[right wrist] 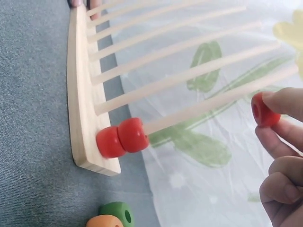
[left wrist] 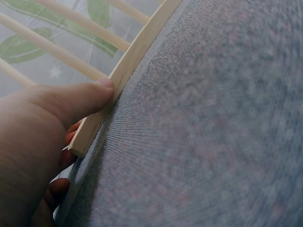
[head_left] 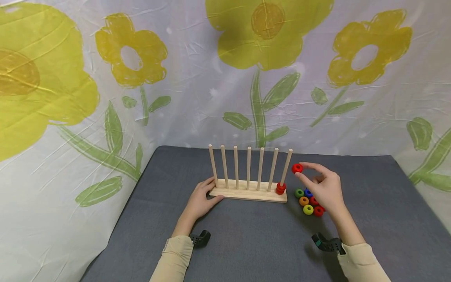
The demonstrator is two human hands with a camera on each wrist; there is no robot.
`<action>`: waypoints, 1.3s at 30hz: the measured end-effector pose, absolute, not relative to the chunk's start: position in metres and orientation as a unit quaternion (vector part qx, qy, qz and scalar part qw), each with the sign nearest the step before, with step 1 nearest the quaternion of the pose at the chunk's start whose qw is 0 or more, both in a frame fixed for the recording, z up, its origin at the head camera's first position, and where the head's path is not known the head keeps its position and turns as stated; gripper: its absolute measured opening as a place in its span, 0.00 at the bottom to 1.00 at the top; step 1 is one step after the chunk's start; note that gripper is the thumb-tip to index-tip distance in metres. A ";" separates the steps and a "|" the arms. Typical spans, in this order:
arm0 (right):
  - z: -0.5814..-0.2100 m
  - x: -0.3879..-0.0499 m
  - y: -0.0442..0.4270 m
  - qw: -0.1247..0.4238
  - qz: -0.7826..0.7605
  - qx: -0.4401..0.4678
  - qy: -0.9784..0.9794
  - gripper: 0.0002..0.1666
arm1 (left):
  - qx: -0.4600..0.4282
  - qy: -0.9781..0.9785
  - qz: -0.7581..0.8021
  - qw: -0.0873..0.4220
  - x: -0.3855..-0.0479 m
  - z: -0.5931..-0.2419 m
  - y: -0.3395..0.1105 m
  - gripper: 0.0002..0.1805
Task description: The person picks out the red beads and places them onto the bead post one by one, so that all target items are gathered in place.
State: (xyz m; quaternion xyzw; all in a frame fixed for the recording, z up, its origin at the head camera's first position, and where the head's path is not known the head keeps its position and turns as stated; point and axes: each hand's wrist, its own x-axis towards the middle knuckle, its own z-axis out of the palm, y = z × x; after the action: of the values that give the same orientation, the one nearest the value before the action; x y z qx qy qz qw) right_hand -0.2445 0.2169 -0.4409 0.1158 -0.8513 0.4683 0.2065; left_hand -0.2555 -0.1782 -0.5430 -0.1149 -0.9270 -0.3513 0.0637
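Note:
A wooden peg stand with a row of several upright pegs stands on the table. Two red beads are stacked on its rightmost peg, the lower one against the base. Around the stand's left end, my left hand grips the base, thumb along the front edge and fingers behind. Between thumb and fingertips, my right hand pinches another red bead. That bead is in the air just right of the rightmost peg's upper part, apart from it, with its hole visible.
Loose beads lie in a cluster right of the stand: a green bead, an orange bead, a yellow bead, a blue bead and red ones, partly behind my right hand. A flowered cloth hangs behind the grey table.

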 end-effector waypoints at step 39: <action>-0.423 -0.247 0.208 0.221 0.463 0.133 -0.848 0.19 | -0.114 -0.926 -0.355 0.061 -0.254 -0.541 -0.178 0.38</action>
State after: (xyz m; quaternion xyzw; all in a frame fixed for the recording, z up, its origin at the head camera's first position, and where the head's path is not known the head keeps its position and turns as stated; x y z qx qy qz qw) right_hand -0.2465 0.2081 -0.4225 0.1326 -0.8479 0.4634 0.2209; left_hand -0.2542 -0.1776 -0.5406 -0.1141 -0.9259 -0.3550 0.0612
